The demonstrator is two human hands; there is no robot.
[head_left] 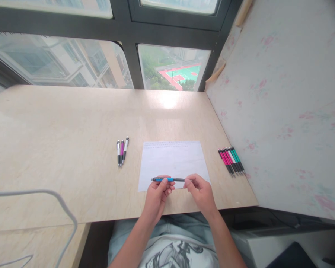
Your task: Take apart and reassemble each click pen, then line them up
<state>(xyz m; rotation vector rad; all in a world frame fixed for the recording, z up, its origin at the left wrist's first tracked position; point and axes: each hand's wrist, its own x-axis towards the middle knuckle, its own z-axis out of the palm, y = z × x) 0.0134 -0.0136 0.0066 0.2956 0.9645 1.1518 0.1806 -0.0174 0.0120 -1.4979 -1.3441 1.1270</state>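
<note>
A blue and black pen (168, 179) is held level between both my hands, just above the near edge of a white sheet of paper (173, 160). My left hand (158, 195) pinches the blue end. The fingers of my right hand (200, 190) close on the black end. The paper has faint lines of writing along its top edge and lies flat on the beige table (72, 149).
Three pens (122, 151), white and pink, lie side by side left of the paper. A row of several pink, white and green pens (231, 160) lies near the wall at the right. A white wire frame (44, 208) stands at the near left.
</note>
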